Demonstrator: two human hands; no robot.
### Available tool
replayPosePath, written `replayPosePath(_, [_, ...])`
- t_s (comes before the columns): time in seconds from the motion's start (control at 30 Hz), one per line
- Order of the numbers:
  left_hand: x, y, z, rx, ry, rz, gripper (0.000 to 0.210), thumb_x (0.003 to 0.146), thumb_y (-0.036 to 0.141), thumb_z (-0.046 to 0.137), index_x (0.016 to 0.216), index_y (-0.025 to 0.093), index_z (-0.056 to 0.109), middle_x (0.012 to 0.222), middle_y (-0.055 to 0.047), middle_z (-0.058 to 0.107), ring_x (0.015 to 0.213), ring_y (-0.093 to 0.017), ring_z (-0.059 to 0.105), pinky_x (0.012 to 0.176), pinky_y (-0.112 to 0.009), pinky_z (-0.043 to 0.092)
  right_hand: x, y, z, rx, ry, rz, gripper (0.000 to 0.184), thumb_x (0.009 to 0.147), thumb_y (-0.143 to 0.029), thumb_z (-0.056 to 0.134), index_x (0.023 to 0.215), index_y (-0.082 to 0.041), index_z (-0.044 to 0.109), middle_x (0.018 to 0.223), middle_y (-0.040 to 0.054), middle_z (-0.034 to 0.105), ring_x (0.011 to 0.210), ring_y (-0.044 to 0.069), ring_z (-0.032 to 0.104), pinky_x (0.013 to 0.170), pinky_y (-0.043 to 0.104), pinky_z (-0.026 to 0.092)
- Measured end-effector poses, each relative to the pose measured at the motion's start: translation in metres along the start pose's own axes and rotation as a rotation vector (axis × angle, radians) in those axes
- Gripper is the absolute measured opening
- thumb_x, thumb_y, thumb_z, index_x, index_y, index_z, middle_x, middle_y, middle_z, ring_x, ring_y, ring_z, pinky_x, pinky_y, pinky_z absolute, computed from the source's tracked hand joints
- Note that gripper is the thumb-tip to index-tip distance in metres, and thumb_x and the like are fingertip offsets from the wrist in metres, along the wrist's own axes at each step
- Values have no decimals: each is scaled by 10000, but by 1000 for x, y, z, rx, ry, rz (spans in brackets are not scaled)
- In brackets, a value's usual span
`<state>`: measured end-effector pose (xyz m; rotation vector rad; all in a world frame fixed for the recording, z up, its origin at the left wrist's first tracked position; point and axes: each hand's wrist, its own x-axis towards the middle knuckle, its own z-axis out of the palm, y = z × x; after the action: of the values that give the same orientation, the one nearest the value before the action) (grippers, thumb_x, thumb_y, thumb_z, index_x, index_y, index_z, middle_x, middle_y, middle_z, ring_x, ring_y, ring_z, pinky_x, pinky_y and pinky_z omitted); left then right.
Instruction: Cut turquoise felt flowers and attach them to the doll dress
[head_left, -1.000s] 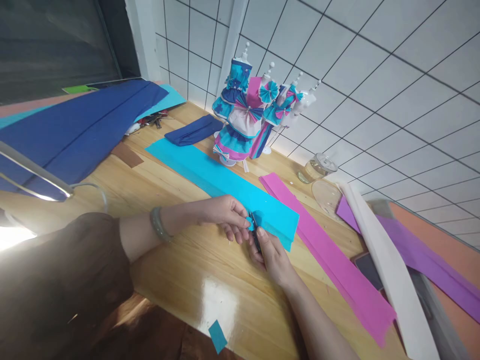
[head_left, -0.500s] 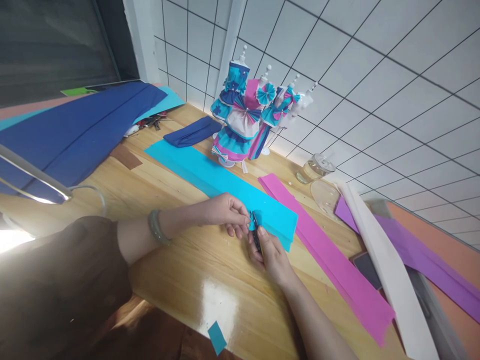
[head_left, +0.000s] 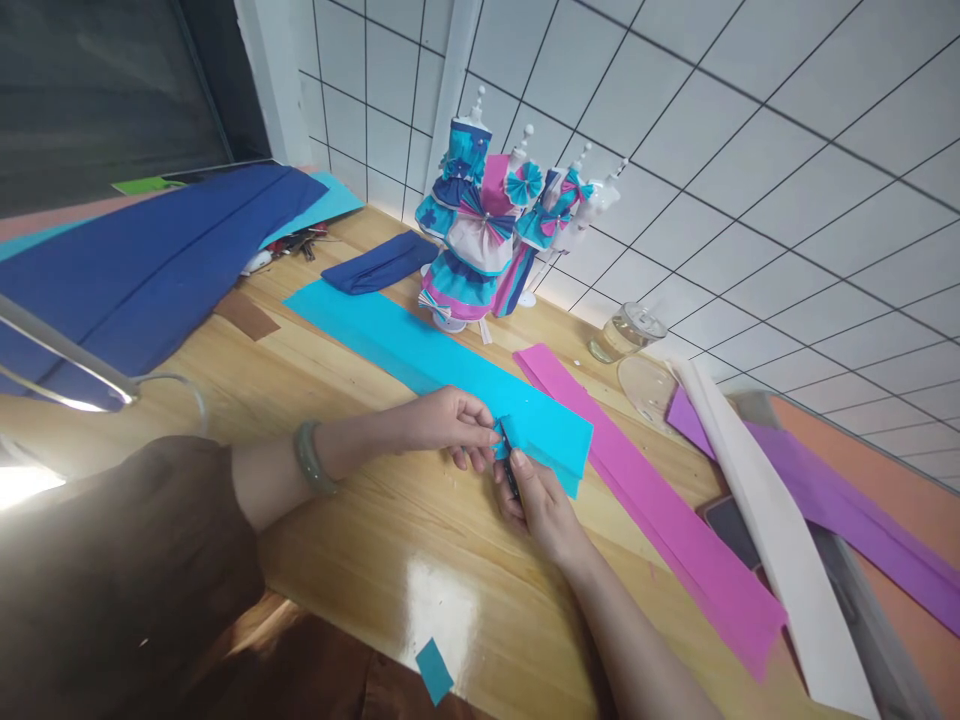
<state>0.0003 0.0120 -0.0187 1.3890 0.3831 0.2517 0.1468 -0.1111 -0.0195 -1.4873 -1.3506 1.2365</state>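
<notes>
My left hand [head_left: 463, 428], with a bangle at the wrist, pinches a small piece of blue crepe paper [head_left: 498, 440] between thumb and fingertips. My right hand [head_left: 538, 500] is closed round the black handles of small scissors [head_left: 510, 462], whose blades are up against that piece. Both hands are close together, over the near edge of a long turquoise crepe paper strip [head_left: 405, 335]. A pink strip [head_left: 645, 480] lies to the right of it. Fingers partly hide the scissor handles and the small piece.
Dressed miniature mannequins [head_left: 480, 230] stand by the tiled wall. A glass jar [head_left: 624, 332] is right of them. Dark blue paper [head_left: 150, 260] covers the left side; white [head_left: 780, 540] and purple strips [head_left: 840, 490] lie right. A teal scrap [head_left: 434, 671] rests at the front edge.
The whole view has shifted slightly. The scissors and the small blue piece have turned a little between my hands; both hands keep their hold.
</notes>
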Motion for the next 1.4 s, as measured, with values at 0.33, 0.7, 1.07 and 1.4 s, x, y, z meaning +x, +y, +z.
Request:
replayPosePath(0.33, [0,0,3,133,150,9,263,682,395,604,697,134,573,640,4,586,530,-92,557,501,-203,459,1,-1,1,22,14,12,407,899,-484,259,735,-167,453,417,-80,314,342,67,277,371,216,216])
replayPosePath(0.7, [2,-3,8,12,125,-70,282,669,400,617,646,134,526,644,-1,592,487,-76,534,463,-193,414,1,-1,0,201,-35,23,395,906,-469,255,737,-170,451,415,-90,308,311,56,260,352,205,222])
replayPosePath(1.07, [-5,9,6,-131,36,-132,303,690,424,600,737,125,588,686,-42,603,621,-113,565,499,-205,439,1,-1,0,215,-74,26,412,906,-473,251,706,-169,446,403,-88,316,303,56,277,357,208,230])
replayPosePath(1.4, [-2,4,7,1,85,-121,268,673,385,609,718,121,593,697,-51,635,606,-117,590,461,-179,425,1,-2,1,181,-54,48,423,884,-517,261,732,-167,445,405,-89,312,304,62,271,347,211,226])
